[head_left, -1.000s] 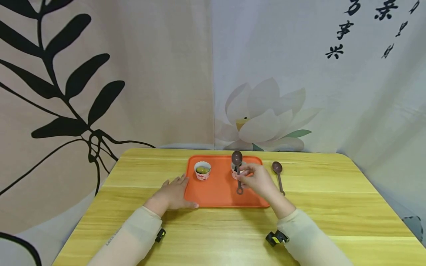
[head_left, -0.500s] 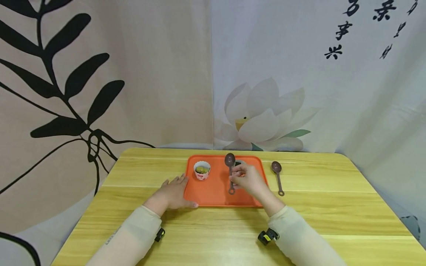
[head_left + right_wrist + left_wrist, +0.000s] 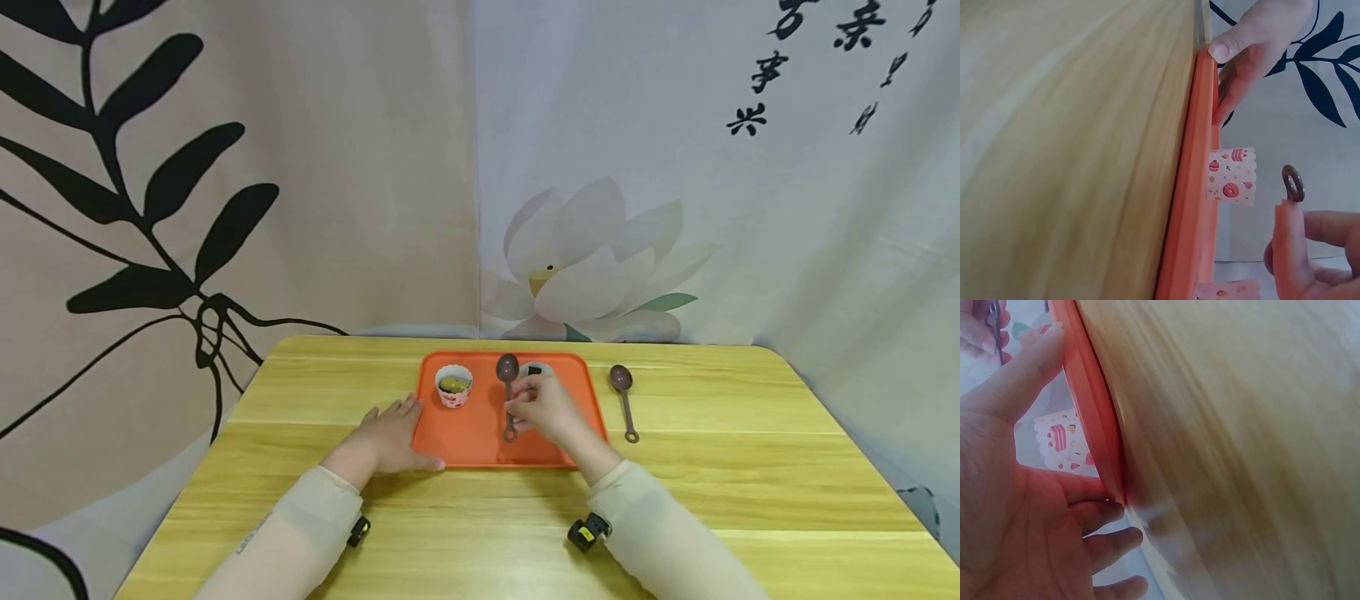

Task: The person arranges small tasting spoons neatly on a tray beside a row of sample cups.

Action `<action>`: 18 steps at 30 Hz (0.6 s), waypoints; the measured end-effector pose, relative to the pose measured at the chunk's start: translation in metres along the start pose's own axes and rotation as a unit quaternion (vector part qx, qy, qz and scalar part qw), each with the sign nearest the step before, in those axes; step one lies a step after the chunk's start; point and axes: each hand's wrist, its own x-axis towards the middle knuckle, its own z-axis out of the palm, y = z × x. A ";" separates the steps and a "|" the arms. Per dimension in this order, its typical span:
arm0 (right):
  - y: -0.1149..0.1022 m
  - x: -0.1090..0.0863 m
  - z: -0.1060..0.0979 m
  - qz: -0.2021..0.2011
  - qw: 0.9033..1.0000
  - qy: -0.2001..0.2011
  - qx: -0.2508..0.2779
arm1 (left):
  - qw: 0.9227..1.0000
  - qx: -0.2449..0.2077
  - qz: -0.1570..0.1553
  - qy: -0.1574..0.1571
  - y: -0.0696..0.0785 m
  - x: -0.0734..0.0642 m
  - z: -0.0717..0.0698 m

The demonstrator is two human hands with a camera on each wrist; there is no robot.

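Observation:
My left hand (image 3: 384, 442) rests against the left edge of an orange tray (image 3: 468, 442), fingers spread, thumb on its near rim. A brown spoon (image 3: 507, 368) is pinched by its handle in my right hand (image 3: 547, 412), bowl pointing away, above the tray. In the right wrist view the ring end of the spoon (image 3: 1294, 182) sticks out past the fingers. A patterned paper cup (image 3: 453, 398) with greenish-yellow contents stands at the tray's left. The second paper cup (image 3: 542, 367) is partly hidden behind my right hand; something dark shows inside it.
Another brown spoon (image 3: 626, 400) lies on the wooden table (image 3: 720, 433), right of the tray. A curtain (image 3: 375, 208) printed with leaves and a flower hangs behind the table's far edge.
My right hand has moved left with the spoon, from in front of the right cup toward the tray's middle, uncovering more of the cup's rim. The left hand stays on the tray.

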 end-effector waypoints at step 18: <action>0.004 0.008 0.015 0.026 0.999 -0.030 -0.023 | 1.000 0.003 -0.002 0.000 -0.002 0.003 0.002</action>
